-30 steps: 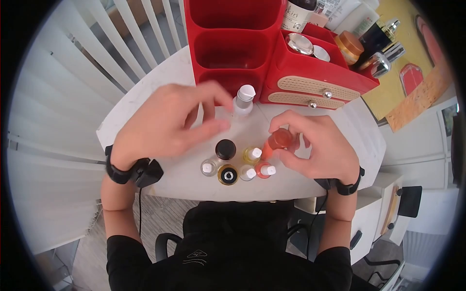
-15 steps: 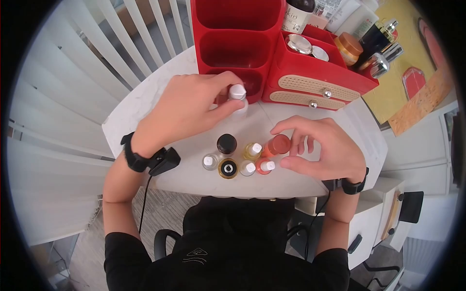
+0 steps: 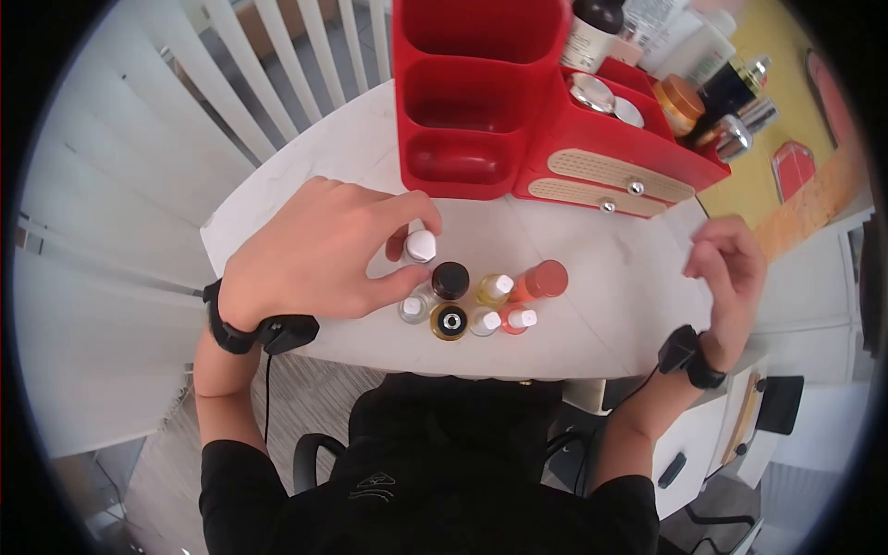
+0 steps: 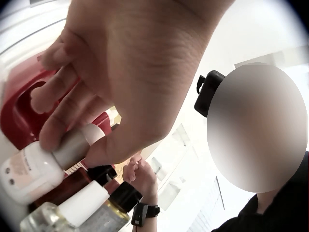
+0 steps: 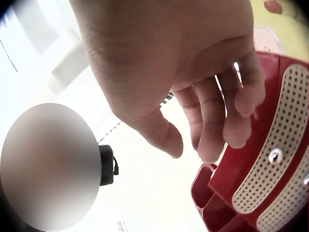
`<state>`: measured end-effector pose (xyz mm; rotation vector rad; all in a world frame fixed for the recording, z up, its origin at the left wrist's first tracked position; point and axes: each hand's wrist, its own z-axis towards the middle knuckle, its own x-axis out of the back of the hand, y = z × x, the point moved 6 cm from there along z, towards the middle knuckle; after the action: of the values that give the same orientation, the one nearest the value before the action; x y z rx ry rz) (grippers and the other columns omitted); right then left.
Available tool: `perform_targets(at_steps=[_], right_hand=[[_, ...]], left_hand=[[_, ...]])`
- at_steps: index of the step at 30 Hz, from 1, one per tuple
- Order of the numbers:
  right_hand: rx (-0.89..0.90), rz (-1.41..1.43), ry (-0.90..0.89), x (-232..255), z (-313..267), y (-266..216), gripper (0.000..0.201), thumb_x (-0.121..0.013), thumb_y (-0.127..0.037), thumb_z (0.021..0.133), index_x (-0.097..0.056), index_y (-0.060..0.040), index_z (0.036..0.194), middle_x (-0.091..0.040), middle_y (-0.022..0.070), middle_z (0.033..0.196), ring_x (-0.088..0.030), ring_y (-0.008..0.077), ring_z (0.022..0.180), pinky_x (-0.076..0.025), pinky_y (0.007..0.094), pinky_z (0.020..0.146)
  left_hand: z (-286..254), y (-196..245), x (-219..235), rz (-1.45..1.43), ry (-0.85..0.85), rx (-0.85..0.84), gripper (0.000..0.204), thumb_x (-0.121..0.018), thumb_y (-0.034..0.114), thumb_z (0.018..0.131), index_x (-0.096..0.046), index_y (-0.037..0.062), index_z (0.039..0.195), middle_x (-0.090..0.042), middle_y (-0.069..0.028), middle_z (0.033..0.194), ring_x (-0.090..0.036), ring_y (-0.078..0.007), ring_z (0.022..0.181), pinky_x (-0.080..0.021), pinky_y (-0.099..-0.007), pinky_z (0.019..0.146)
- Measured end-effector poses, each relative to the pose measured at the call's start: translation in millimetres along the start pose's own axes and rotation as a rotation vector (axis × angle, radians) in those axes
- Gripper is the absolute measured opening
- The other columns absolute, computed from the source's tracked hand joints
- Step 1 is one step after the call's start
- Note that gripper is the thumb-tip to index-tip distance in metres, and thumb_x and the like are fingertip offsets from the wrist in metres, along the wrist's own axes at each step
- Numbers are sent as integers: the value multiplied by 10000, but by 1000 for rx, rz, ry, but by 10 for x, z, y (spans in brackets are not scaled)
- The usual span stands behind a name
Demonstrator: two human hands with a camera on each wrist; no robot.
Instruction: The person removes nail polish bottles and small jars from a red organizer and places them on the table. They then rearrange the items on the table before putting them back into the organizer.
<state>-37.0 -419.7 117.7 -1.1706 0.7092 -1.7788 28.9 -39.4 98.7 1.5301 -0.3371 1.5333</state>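
Note:
My left hand [image 3: 314,245] pinches a small white bottle [image 4: 31,171] by its silvery cap [image 3: 421,246], between thumb and fingertips. In the head view it stands just behind a tight group of small bottles. These include a black-capped bottle [image 3: 450,280], a gold-coloured bottle with a black top [image 3: 450,322], a yellowish bottle [image 3: 495,289], two clear bottles with white caps and a coral bottle [image 3: 518,319]. Beside them is an orange-red bottle [image 3: 544,279]. Over the table's right side, my right hand [image 3: 735,273] is raised with loosely bent fingers, holding nothing.
A red organizer [image 3: 462,166] with open compartments stands at the back. Joined to its right is a red drawer box [image 3: 629,153] with woven fronts, topped with jars and bottles. White blinds [image 3: 139,231] line the left side of the white marbled table [image 3: 592,324].
My left hand has taken hold of the white bottle near the organizer and brought it toward the group. My right hand has let go of the orange-red bottle and moved off to the right.

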Motion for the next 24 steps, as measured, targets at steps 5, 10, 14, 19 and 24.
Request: perform_targets(at_steps=[5,10,14,19,24], right_hand=[[-200,-156,221,762,9,740,200,-808,-182,1032,-672,-42,1075,-656,2,941,-621,97,827,-506,261,749],[-251,-368,267,699,74,1036,587,-778,-225,1067,-536,-37,1567,-691,134,1400,-681,194,1154,-589,346,991],[-265,-164,112,574,235,1329,955,-825,-268,1030,-260,-31,1762,-536,249,1643,-559,327,1485,-464,472,1220],[-271,-130,17,388,391,1161,931,-828,-236,1023,-283,-22,1747,-550,225,1622,-551,327,1492,-432,460,1245],[-302,-80,-24,292,457,1275,690,-803,-182,1044,-473,-14,1626,-638,155,1548,-584,268,1454,-412,429,1251]], left_hand=[[-7,-177,108,-78,-92,5,525,-902,298,868,-722,128,1332,-796,-70,916,-704,-251,651,-533,-360,658],[70,-686,147,-236,-38,219,565,-839,467,983,-706,87,1380,-794,-80,928,-728,-215,723,-535,-345,665],[306,-898,-54,-122,233,246,769,-769,456,1042,-528,-7,1607,-825,-187,1155,-789,-276,844,-609,-369,767],[526,-937,-233,-292,124,256,891,-737,369,1059,-290,-17,1727,-815,-258,1152,-804,-335,857,-638,-406,818],[644,-1035,-383,-308,137,252,889,-713,277,1056,-225,-35,1730,-800,-294,1041,-795,-407,851,-641,-448,808]])
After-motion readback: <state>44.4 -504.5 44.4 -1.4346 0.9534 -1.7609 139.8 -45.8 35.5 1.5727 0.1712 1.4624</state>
